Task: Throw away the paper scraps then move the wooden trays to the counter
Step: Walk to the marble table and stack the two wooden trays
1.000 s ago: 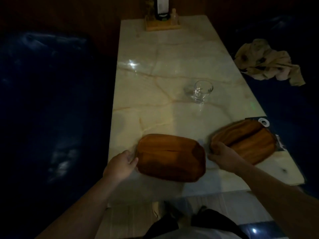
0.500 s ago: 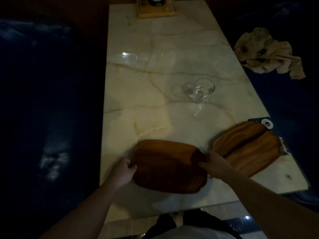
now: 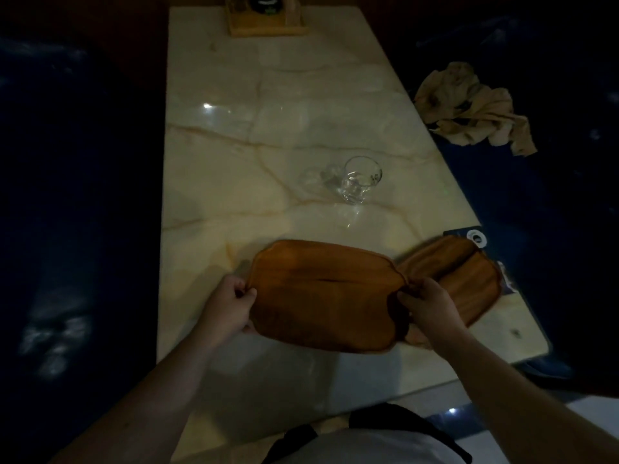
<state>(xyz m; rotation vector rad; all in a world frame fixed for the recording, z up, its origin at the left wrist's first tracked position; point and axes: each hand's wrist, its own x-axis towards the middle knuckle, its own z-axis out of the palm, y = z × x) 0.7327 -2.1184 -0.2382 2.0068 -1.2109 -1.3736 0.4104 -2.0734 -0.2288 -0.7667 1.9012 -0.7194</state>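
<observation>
Since half a second ago: near tray [image 3: 321, 296] raised and shifted right, its right end now overlapping second tray [image 3: 469, 279]. Left hand [image 3: 229, 304] closed on near tray's left edge; right hand [image 3: 432, 304] closed on its right edge. Second tray: flat on table [image 3: 268, 128], near right corner, partly over dark card [image 3: 469, 234]. Glass mug [image 3: 360, 180]: mid-table, beyond trays. Wooden holder [image 3: 266, 26]: far end. Crumpled cloth [image 3: 472, 108]: on dark seat, right of table.

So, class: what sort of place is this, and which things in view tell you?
Probably a restaurant or café booth: a long marble table between dark padded bench seats, a wooden condiment holder at its far end, and wooden serving trays.
</observation>
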